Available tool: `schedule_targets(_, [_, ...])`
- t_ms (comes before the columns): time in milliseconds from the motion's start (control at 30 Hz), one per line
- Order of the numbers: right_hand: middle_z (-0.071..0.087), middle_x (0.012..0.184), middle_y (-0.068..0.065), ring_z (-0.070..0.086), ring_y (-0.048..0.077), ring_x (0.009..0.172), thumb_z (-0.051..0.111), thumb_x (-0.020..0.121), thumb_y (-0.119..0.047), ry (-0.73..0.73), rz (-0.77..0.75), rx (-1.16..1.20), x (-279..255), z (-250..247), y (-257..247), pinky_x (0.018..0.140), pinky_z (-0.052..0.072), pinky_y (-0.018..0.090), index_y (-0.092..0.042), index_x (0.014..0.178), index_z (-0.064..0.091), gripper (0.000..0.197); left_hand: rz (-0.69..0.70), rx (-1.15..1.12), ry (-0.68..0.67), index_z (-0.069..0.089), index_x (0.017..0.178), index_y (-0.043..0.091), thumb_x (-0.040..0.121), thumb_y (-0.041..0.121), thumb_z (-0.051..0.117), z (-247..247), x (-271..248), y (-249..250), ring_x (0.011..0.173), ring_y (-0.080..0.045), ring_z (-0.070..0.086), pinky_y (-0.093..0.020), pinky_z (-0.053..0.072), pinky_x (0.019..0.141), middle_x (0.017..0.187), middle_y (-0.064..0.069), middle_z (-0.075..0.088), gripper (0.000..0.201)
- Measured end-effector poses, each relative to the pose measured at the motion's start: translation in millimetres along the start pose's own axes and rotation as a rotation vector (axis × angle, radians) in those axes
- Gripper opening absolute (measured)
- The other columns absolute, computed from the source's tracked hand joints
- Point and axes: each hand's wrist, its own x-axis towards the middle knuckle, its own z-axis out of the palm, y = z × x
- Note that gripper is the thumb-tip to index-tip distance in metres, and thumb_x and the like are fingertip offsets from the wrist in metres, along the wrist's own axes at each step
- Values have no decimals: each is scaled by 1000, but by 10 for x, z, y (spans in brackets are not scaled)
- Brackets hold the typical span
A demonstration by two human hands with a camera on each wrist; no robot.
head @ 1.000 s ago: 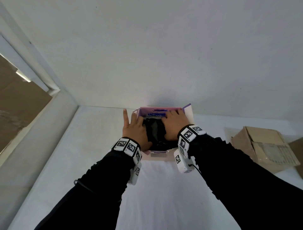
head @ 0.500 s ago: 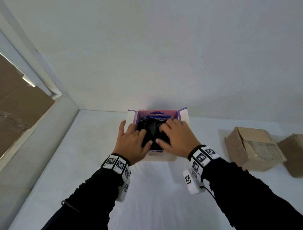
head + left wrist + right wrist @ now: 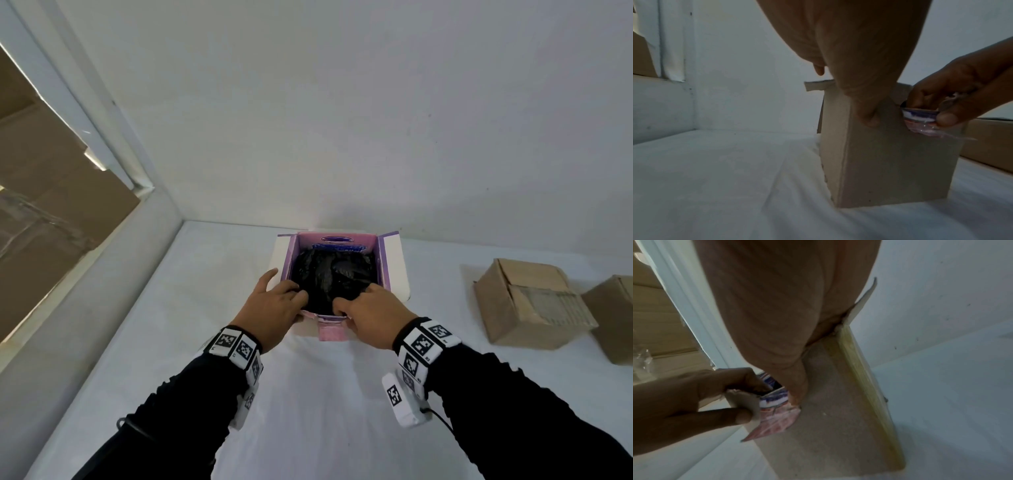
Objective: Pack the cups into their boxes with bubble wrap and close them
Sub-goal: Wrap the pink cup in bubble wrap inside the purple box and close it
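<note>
An open box (image 3: 291,260) with a purple inside stands on the white cloth near the back wall. A black wrapped bundle (image 3: 332,274) fills it; the cup itself is hidden. My left hand (image 3: 277,303) grips the box's near-left rim, fingers over the edge and thumb (image 3: 869,116) on the grey outer face (image 3: 890,162). My right hand (image 3: 364,310) pinches the printed near flap (image 3: 331,331), which hangs down the front; the same flap (image 3: 920,120) shows between its thumb and fingers in the left wrist view. The side flaps stand open.
Two brown cardboard boxes (image 3: 531,305) (image 3: 613,318) sit at the right on the cloth-covered table (image 3: 308,411). A white wall rises just behind the open box. A ledge and window frame (image 3: 102,113) run along the left, with cardboard beyond.
Both hands have drawn back from pressing on the black bundle to the box's near rim. The bundle now lies uncovered, and the right hand has taken hold of the near flap.
</note>
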Motion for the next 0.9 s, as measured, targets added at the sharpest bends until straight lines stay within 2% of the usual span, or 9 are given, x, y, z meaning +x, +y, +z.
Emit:
schedule_targets(100, [66,93,2,60,25,89,49,91,-39,41,32,118,-43,-64,45,75,38,32,-22,103,55,22,-85,27,-129,55,110,22,79,34,68,-118,66,60,97,-15,59,-51,7,113,83,10,66,36])
schedule_targets(200, [61,82,-3,59,21,78,35,90,-57,172,88,1,-92,-50,180,87,41,36,-21,90,56,41,-90,138,-292,58,106,24,86,24,53,-270,163,151,104,-18,54,-58,-12,112,94,8,60,20])
schedule_targets(300, [66,80,-1,62,22,77,20,96,-47,108,111,-27,-139,-85,217,105,33,37,-19,90,59,49,-138,51,-369,60,91,24,78,22,45,-394,257,229,98,-17,56,-61,-14,111,86,8,60,20])
schedule_targets(400, [68,82,0,62,23,79,41,97,-36,155,213,22,-51,-231,257,91,37,31,-19,93,58,24,-232,-83,-302,62,92,23,83,21,43,-485,421,207,100,-17,59,-52,1,115,90,5,67,21])
schedule_targets(500, [67,96,-4,60,20,98,56,88,-35,225,330,14,99,-249,297,105,25,39,-23,104,57,20,-310,83,-139,56,108,22,89,28,44,-454,491,92,115,-24,48,-49,11,112,109,2,63,24])
schedule_targets(567, [67,98,-2,59,22,104,57,88,-31,126,334,-48,157,-179,321,113,6,46,-22,113,54,28,-357,106,-168,53,119,20,87,28,49,-378,486,63,125,-28,40,-57,-3,112,113,2,62,33])
schedule_targets(667, [67,77,-1,64,26,83,50,88,-22,46,280,-162,172,-155,309,112,-12,48,-18,111,51,23,-381,86,-235,48,129,20,84,23,51,-312,518,91,135,-31,27,-64,-24,102,110,3,66,45])
schedule_targets(800, [66,82,3,65,27,81,51,82,-21,25,245,-192,236,-232,303,115,-7,51,-14,104,54,23,-416,79,-322,54,126,26,86,26,51,-247,652,67,141,-35,13,-65,-35,92,127,-3,57,41])
schedule_targets(900, [63,97,11,62,29,87,52,78,-24,-7,301,-158,325,-210,308,115,-7,56,-8,112,50,37,-448,77,-395,64,112,29,84,23,48,-217,759,41,140,-36,12,-65,-37,87,117,3,62,33])
